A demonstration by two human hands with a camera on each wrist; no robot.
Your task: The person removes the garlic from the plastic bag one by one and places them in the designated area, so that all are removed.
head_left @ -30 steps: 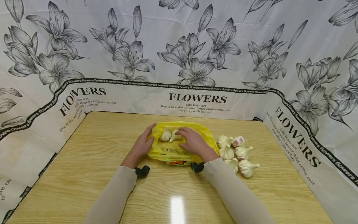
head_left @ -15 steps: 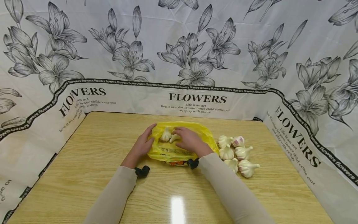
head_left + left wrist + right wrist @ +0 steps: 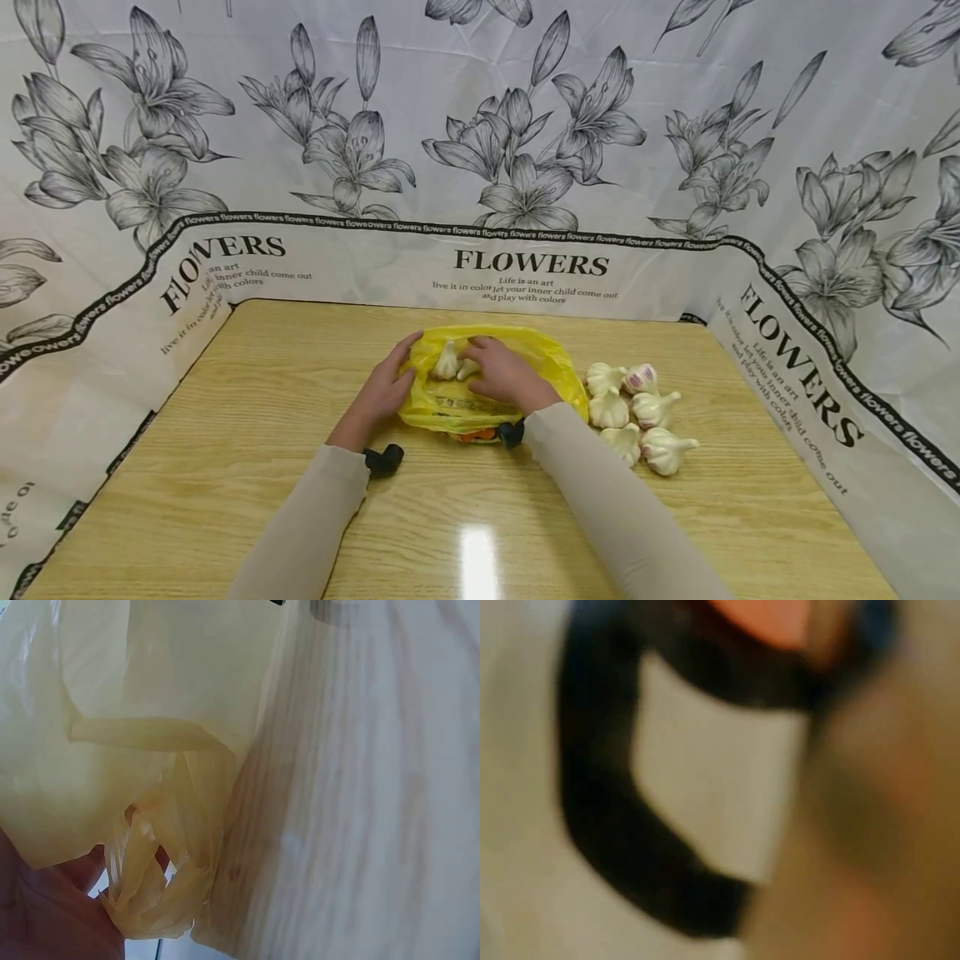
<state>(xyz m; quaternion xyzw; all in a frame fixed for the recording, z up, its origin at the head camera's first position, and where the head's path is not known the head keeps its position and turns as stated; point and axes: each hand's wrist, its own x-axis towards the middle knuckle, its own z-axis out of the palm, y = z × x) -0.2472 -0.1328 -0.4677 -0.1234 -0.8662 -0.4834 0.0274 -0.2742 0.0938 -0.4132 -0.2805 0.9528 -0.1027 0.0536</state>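
A yellow plastic bag (image 3: 547,358) lies with its mouth spread open on the wooden table. My left hand (image 3: 386,387) holds the bag's left edge; in the left wrist view the bag's crumpled handle (image 3: 161,900) hangs by its fingers. Inside the bag, my right hand (image 3: 506,375) grips a garlic bulb (image 3: 467,369) that its fingers partly cover. Another garlic bulb (image 3: 447,362) sits just left of it in the bag. The right wrist view is too blurred to show the hand; dark print (image 3: 600,772) fills much of it.
Several garlic bulbs (image 3: 655,410) are grouped on the table right of the bag, close to the right forearm. Patterned cloth walls (image 3: 525,275) enclose the table (image 3: 300,350) at the back and sides. A dark wrist camera (image 3: 384,460) juts from the left sleeve.
My right hand has shifted slightly left inside the bag, with the garlic bulb now more covered by its fingers. My left hand stays at the bag's left edge.
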